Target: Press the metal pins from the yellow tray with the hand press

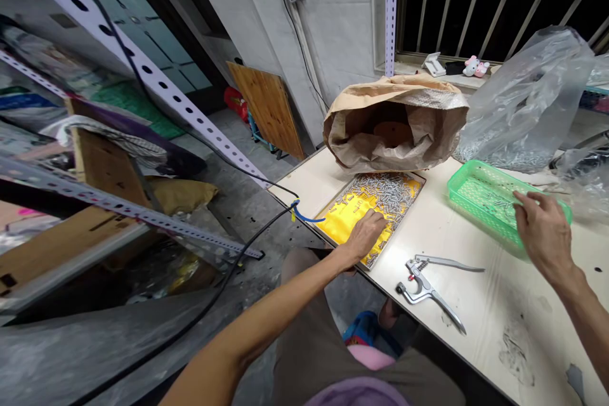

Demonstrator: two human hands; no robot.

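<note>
My left hand (365,235) rests low over a shallow tray (398,228) with a yellow printed surface (345,216). Its fingers are curled down among small silver metal pieces (380,193), which look like screws or rivets; what the fingertips hold is hidden. Over the right end of a green plastic basket (469,200) is my right hand (545,228), fingers apart and partly bent, with nothing visible in them. A few small metal pieces (502,201) lie on the basket floor. Hand pliers (425,285) with silver handles lie spread on the table between my hands.
A big brown paper sack (394,120) with its mouth gaping stands behind the tray. Clear plastic bags (523,101) rise behind the basket. A black cable (228,266) with a blue tie meets the table's left edge, near a perforated metal shelf post (190,120).
</note>
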